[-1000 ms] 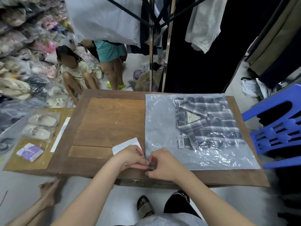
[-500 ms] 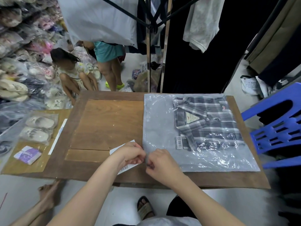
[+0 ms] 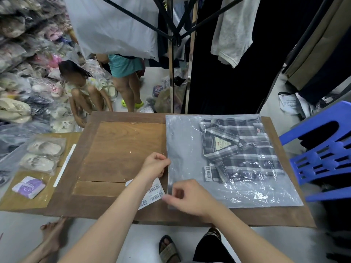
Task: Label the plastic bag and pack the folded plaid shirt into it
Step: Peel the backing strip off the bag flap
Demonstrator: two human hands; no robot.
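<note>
Most of the job looks done from my feed: plaid shirt [image 3: 239, 150] lies inside plastic bag [image 3: 190, 149] on table [image 3: 121, 149], left hand [image 3: 154, 165] pinching bag's open edge, right hand [image 3: 187, 197] pinching near corner, w/ label sheet [image 3: 154, 192] beside, so sealing/labelling prob. left.

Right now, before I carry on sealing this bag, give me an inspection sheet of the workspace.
Surface: wooden table, left half bare.
Job's things: plaid shirt already inside plastic bag, lying flat on the table's right half; barcode label sheet beside the bag's near left corner.
Clutter: bagged sandals and a purple packet on the low board to the left.
Grips: left hand pinches the bag's left edge; right hand is at the near left corner, fingers curled, contents unclear.
Cables: nothing seen.
Surroundings: blue plastic chair right, hanging clothes behind, two people beyond the table.
</note>
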